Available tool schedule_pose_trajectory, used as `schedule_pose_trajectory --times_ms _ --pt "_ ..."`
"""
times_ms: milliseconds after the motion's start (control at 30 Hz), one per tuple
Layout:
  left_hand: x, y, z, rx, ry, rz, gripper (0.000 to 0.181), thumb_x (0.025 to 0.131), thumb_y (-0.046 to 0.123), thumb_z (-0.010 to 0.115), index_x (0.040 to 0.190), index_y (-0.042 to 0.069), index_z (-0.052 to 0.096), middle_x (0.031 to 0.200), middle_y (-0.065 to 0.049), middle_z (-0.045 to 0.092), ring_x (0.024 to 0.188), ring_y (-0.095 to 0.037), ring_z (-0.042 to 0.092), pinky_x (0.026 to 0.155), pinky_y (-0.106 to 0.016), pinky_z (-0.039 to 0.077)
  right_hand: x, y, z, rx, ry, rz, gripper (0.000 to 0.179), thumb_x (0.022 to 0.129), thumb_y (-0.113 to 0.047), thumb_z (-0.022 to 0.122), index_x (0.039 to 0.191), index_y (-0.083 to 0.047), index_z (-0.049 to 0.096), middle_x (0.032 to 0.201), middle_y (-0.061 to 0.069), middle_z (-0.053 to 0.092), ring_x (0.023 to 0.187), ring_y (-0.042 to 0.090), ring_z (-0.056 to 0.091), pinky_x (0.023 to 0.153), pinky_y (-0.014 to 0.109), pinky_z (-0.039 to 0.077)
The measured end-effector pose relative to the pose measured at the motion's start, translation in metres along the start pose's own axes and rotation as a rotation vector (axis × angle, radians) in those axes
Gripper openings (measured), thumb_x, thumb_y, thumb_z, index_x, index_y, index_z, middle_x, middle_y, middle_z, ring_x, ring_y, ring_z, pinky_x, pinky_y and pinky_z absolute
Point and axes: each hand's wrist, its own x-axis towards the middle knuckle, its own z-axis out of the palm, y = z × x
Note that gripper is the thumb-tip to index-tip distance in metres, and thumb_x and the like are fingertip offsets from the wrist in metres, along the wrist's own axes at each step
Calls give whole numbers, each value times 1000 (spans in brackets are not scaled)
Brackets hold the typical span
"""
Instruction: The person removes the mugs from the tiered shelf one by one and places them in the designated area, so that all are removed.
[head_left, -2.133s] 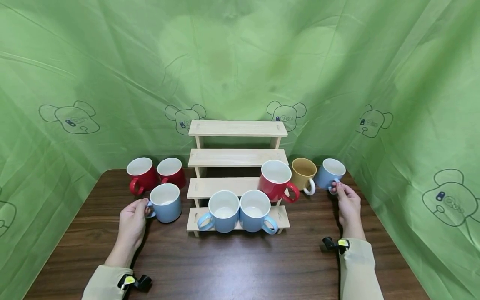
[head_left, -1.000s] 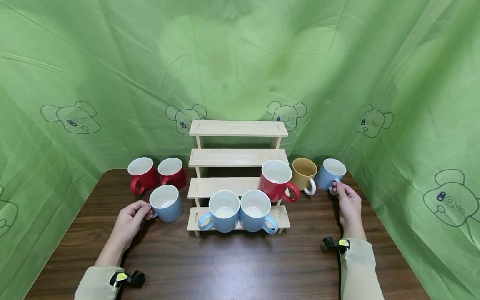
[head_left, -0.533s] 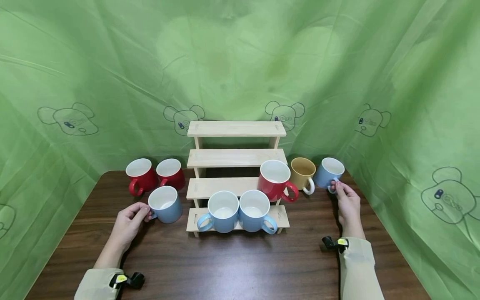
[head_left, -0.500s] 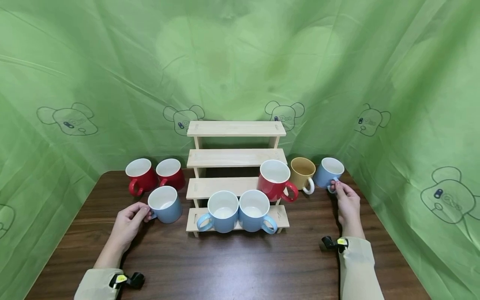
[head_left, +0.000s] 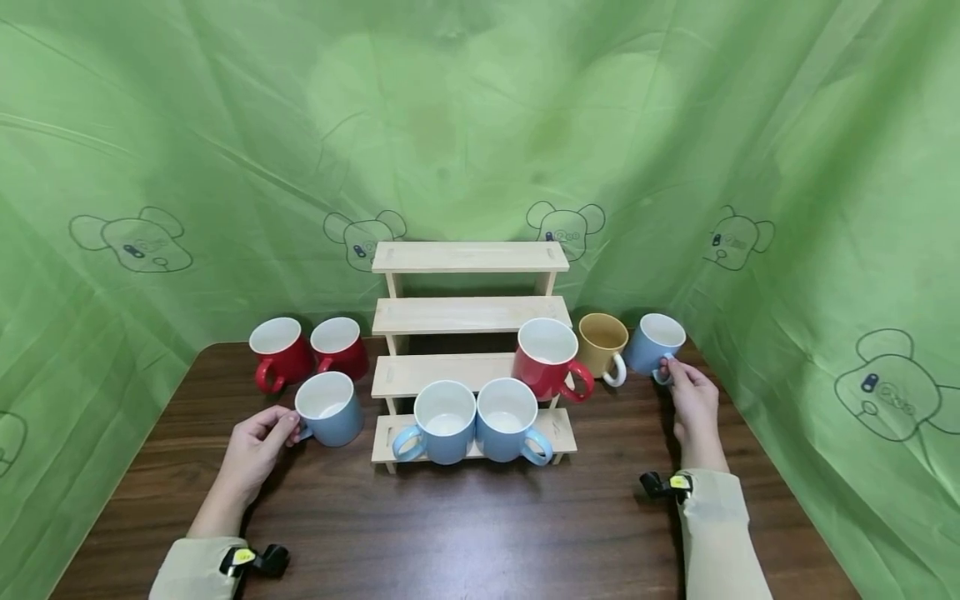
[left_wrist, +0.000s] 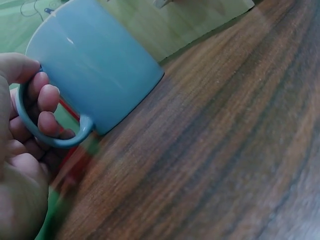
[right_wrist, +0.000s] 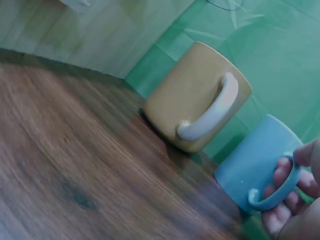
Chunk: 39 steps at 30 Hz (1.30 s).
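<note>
On the left of the table, my left hand [head_left: 257,443] grips the handle of a light blue mug [head_left: 330,410]. In the left wrist view the fingers pass through that mug's handle [left_wrist: 55,142], and its base is on the wood. At the back right, my right hand [head_left: 693,400] grips the handle of another blue mug [head_left: 654,346]. The right wrist view shows fingers through this handle [right_wrist: 280,197], with a tan mug [right_wrist: 187,95] with a white handle beside it. Both held mugs stand upright.
A four-tier wooden stand [head_left: 471,315] is in the middle. Two blue mugs [head_left: 446,429] share its lowest step; a red mug [head_left: 542,367] stands on the step above, at the right. Two more red mugs [head_left: 294,354] stand back left. A green curtain [head_left: 465,125] hangs behind.
Since the earliest frame, my left wrist has shifted left and its fingers have changed their hold on the blue mug's handle; that mug turned slightly. My right hand keeps its grip, and the view shifts slightly.
</note>
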Motion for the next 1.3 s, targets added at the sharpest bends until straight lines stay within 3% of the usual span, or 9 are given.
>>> schedule_pose_trajectory --times_ms 167,333,467,567,700,767,967,1133,1300 --pt "-1 -1 -1 -11 9 -7 19 108 -4 62 97 -19 63 79 -2 68 72 -10 63 66 -19 56 -6 -16 -4 -210 -7 22 49 109 -36 68 145 -3 61 108 -12 62 107 7 62 94 19 53" --pt "-1 1 -5 -14 16 10 18 108 -5 62 98 -20 63 79 -3 69 72 -11 63 66 -20 56 -31 -53 -1 -229 -26 -85 40 107 -26 71 141 -11 57 111 -10 60 97 1 62 79 12 53" --pt "1 3 -5 -20 20 18 18 108 -5 62 98 -20 63 79 -3 68 72 -11 63 66 -20 56 -54 -87 6 -214 -160 -219 34 108 -19 69 138 -10 56 109 -17 65 95 -4 66 79 11 55" --pt "4 3 -2 -28 17 13 18 108 -5 62 98 -20 63 79 -2 68 72 -11 63 66 -20 56 -67 -98 11 -139 -279 -294 30 109 -14 68 135 -6 58 101 -17 73 92 -2 71 80 14 58" --pt "5 1 1 -25 4 6 19 108 -3 62 99 -19 63 80 -2 69 73 -11 64 67 -20 56 -82 -95 27 -16 -353 -335 16 109 -9 67 125 -6 66 98 -9 78 91 4 74 80 17 59" --pt "2 1 0 -23 1 4 18 108 -3 62 99 -19 64 80 -4 69 73 -11 64 67 -21 57 -91 -89 39 -8 -381 -342 13 110 -8 66 123 -5 68 100 -7 78 92 5 74 80 18 60" --pt "-8 -1 -6 -38 16 5 16 107 -8 61 97 -20 62 79 -7 69 71 -11 64 65 -21 56 -118 -82 66 -171 -529 -336 34 114 -18 60 134 10 61 111 5 75 98 12 74 85 26 61" --pt "-5 -1 -4 -46 13 5 18 108 -5 61 97 -20 63 79 -5 69 72 -11 64 66 -21 56 -125 -84 71 -385 -621 -322 36 113 -25 63 130 6 66 102 5 70 84 15 65 76 28 55" --pt "0 -1 1 -48 15 -3 18 108 -5 62 95 -18 64 79 -2 69 71 -11 64 65 -21 56 -121 -84 67 -409 -686 -287 35 114 -25 61 131 6 67 103 7 70 82 19 64 77 29 53"
